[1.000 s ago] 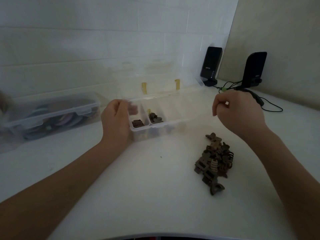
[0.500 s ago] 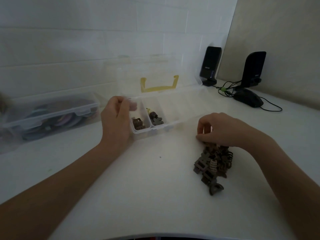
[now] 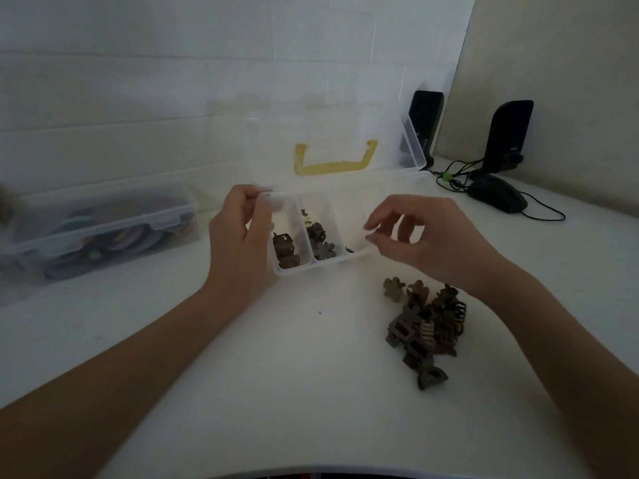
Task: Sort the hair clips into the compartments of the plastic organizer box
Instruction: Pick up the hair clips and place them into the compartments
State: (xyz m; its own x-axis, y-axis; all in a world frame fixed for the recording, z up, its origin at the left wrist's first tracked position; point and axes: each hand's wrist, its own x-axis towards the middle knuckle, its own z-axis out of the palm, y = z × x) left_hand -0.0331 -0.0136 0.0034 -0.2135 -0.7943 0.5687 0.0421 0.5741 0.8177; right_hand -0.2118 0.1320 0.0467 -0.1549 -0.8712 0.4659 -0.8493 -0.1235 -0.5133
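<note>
Fingers of the left hand point(image 3: 242, 236) curl around the left end of the clear organizer box point(image 3: 363, 188), while the right hand point(image 3: 425, 236) hovers over its compartments, fingers loosely curled, holding nothing visible. Brown hair clips point(image 3: 425, 326) lie heaped on the white table point(image 3: 276, 392) just right of the box.

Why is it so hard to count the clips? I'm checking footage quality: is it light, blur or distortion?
Head view: dim overall, so the brown hair clips merge into one dark heap; the clear organizer box nearly vanishes against the wall; wide-angle lens bends the table edge; little motion blur.
</note>
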